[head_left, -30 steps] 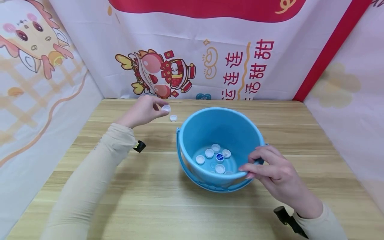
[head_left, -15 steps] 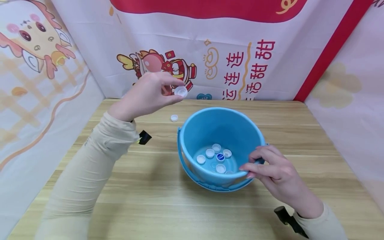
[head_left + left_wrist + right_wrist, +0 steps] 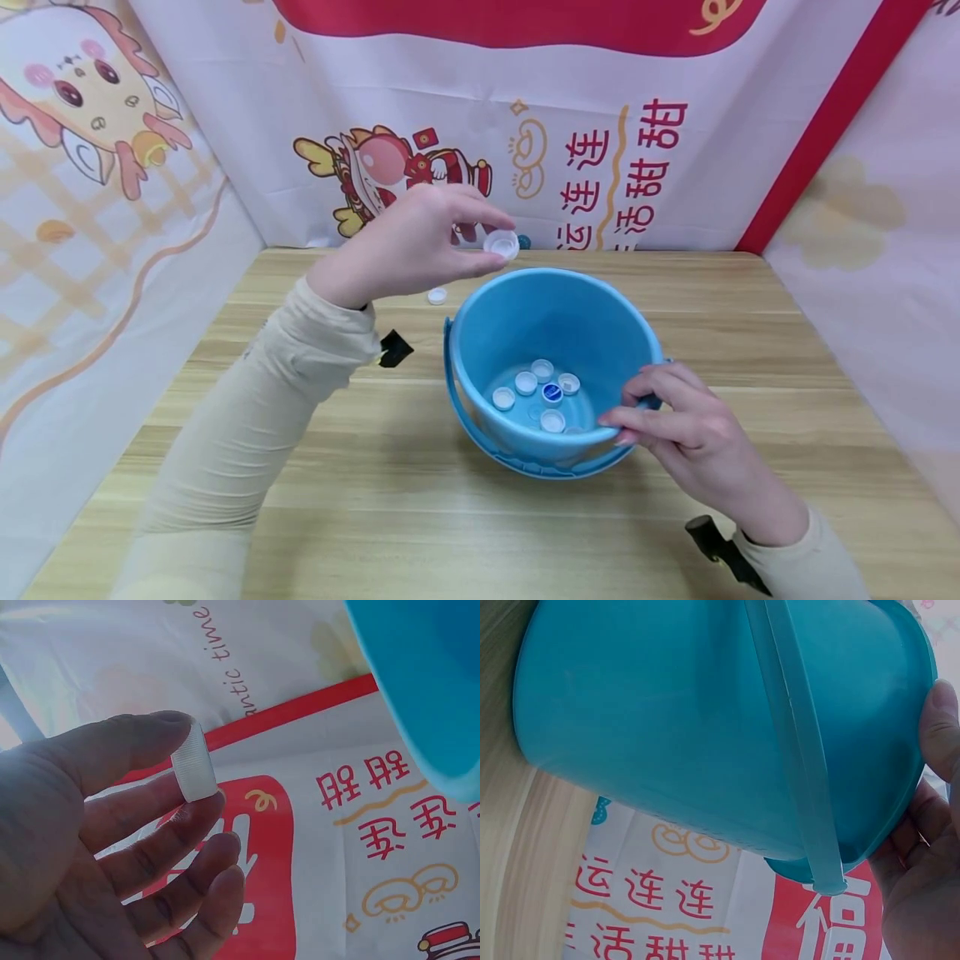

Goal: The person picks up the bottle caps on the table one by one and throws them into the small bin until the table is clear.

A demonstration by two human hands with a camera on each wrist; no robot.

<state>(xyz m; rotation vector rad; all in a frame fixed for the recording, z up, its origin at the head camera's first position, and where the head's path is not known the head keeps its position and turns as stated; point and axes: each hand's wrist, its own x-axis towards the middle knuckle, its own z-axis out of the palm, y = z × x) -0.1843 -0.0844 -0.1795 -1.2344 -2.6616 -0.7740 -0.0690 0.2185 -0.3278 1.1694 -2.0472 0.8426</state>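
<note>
Between thumb and fingertips, my left hand (image 3: pixel 408 246) pinches a white bottle cap (image 3: pixel 502 245) just beyond the far left rim of the blue bucket (image 3: pixel 555 287). Ridges on the side of the cap (image 3: pixel 194 766) show in the left wrist view. My right hand (image 3: pixel 686 433) grips the bucket's right rim, thumb and fingers on either side of it. Several white caps (image 3: pixel 503 398) and one blue-topped cap (image 3: pixel 552 392) lie on the bucket's floor. Another white cap (image 3: pixel 437 296) rests on the table, left of the bucket.
The bucket stands upright on a wooden table (image 3: pixel 360 500), its handle (image 3: pixel 480 446) hanging down along the near side. Printed cloth (image 3: pixel 420 75) walls off the back and both sides. A black strap (image 3: pixel 723 550) is at the right wrist.
My left hand has lifted the white cap off the far left of the table and carried it right, towards the bucket. My right hand has stayed on the rim.
</note>
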